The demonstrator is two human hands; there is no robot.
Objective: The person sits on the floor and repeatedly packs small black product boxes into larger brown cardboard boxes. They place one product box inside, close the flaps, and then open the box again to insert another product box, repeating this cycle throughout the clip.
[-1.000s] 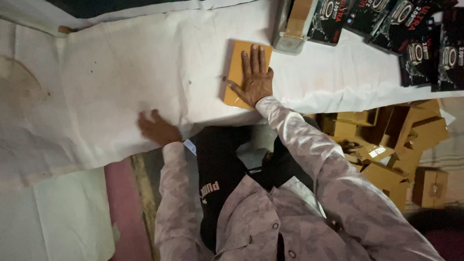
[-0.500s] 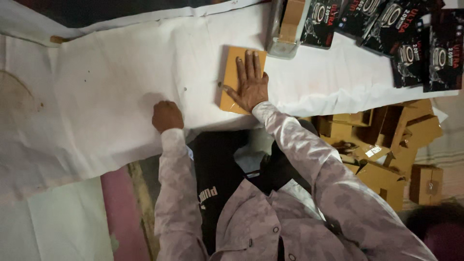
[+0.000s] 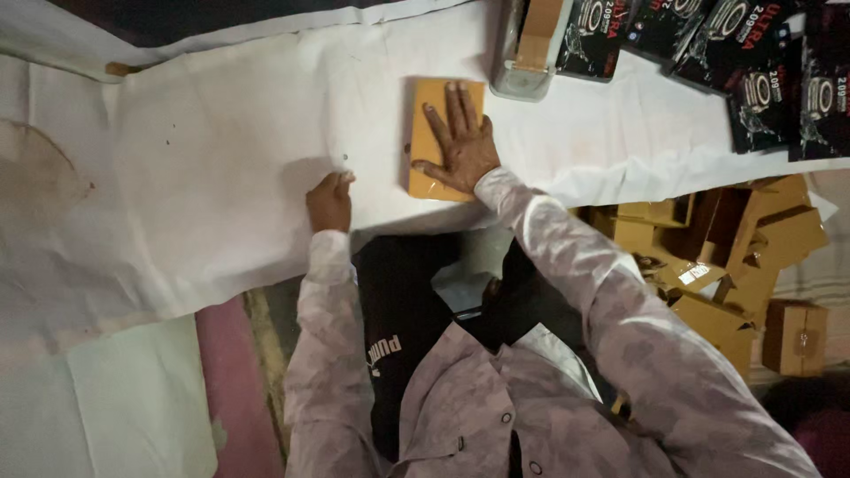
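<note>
A flat tan cardboard box point(image 3: 427, 115) lies on the white cloth-covered table point(image 3: 221, 159). My right hand point(image 3: 459, 146) rests flat on top of it, palm down, fingers spread. My left hand point(image 3: 329, 200) sits to the left of the box on the white cloth, fingers curled under as a loose fist; I cannot tell whether it pinches anything. Both sleeves are pale and patterned.
Several black printed packets point(image 3: 753, 80) lie along the table's far right. A tape dispenser with a tan roll point(image 3: 531, 49) stands just beyond the box. A heap of tan cartons point(image 3: 726, 257) sits on the floor at the right. A brown stain point(image 3: 35, 177) marks the cloth at left.
My left hand has moved up from the table's near edge and rightward onto the cloth, closer to the box. My right hand has stayed flat on the box.
</note>
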